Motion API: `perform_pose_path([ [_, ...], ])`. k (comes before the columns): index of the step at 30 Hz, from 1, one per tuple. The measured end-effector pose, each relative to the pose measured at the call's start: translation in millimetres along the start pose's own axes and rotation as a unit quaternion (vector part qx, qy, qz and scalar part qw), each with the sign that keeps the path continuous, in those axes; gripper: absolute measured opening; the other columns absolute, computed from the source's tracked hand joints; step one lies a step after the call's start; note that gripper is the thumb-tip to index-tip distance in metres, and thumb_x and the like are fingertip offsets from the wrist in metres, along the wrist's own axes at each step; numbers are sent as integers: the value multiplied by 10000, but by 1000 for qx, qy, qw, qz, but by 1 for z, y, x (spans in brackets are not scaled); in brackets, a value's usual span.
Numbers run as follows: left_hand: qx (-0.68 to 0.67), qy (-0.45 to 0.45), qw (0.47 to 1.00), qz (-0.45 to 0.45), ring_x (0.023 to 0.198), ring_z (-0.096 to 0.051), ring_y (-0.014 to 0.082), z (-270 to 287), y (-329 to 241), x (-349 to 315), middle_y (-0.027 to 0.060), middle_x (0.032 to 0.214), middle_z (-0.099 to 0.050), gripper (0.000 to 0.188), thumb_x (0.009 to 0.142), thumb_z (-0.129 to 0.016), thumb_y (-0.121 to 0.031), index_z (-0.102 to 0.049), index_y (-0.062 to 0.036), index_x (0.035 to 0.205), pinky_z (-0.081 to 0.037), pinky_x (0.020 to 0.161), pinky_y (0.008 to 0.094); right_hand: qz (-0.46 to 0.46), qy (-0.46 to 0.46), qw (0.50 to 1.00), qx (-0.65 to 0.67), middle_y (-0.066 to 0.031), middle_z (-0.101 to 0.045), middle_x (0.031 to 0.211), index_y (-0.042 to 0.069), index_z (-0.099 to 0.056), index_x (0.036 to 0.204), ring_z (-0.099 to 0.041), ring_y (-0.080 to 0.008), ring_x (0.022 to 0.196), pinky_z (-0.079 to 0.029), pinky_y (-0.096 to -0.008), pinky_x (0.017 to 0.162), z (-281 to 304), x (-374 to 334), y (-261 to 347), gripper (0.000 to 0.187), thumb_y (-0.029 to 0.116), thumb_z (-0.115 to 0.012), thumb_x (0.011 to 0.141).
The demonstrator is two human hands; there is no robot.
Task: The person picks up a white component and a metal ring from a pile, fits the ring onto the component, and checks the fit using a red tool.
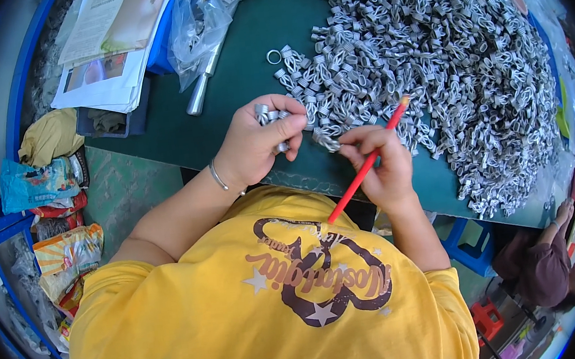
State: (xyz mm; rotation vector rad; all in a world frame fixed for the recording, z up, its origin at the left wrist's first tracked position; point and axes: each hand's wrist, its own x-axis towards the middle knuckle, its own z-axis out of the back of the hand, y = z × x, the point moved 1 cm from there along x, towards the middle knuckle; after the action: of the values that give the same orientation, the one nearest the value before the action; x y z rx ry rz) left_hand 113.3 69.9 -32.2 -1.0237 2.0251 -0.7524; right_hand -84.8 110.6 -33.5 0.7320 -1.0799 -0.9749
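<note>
My left hand point(250, 140) is closed around several small silver metal coil pieces point(264, 115), which show between its curled fingers. My right hand point(385, 162) pinches another coil piece point(328, 141) between thumb and fingertips at the near edge of the pile. That same hand also grips a slim red stick point(358, 185) with a yellowish tip, slanting across the palm. Just beyond both hands spreads a large heap of similar looped metal coil pieces point(422, 60). A single metal ring point(274, 57) lies at the heap's left side.
The dark green tabletop point(253, 50) carries a metal-handled tool point(200, 94) beside a clear plastic bag point(197, 24). Papers point(104, 65) lie over a dark bin point(113, 121) at the left. A blue stool point(468, 244) stands below right, near another person point(538, 265).
</note>
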Motion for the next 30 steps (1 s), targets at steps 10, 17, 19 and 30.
perform_pose_path([
  [10, 238, 50, 969, -35, 612, -561, 60, -24, -5, -5, 21, 735, -607, 220, 785, -693, -39, -624, 11, 989, -447, 532, 179, -168, -88, 947, 259, -156, -607, 916, 61, -360, 843, -569, -111, 725, -476, -206, 618, 9, -2, 15, 270, -90, -583, 822],
  [17, 357, 86, 903, -223, 658, -577, 65, -25, -1, -4, 44, 832, -608, 214, 760, -702, -4, -628, 5, 961, -461, 567, 184, -196, -51, 918, 341, -158, -602, 937, 56, -377, 834, -648, -167, 756, -509, -207, 577, 11, -9, 7, 228, -58, -574, 842],
  [19, 313, 86, 923, -205, 676, -581, 70, -26, 1, -5, 54, 875, -604, 223, 747, -705, 19, -628, 6, 956, -463, 583, 186, -166, -54, 923, 344, -154, -602, 933, 53, -384, 821, -637, -171, 779, -516, -226, 608, 7, -9, 1, 236, -74, -583, 829],
  [30, 201, 47, 977, -50, 619, -570, 73, -29, 1, -6, 49, 759, -605, 214, 791, -671, 2, -611, 25, 994, -449, 518, 194, 36, -165, 978, 119, -202, -584, 956, 66, -344, 878, -618, -200, 811, -531, -266, 661, 1, -9, 8, 457, -84, -732, 688],
])
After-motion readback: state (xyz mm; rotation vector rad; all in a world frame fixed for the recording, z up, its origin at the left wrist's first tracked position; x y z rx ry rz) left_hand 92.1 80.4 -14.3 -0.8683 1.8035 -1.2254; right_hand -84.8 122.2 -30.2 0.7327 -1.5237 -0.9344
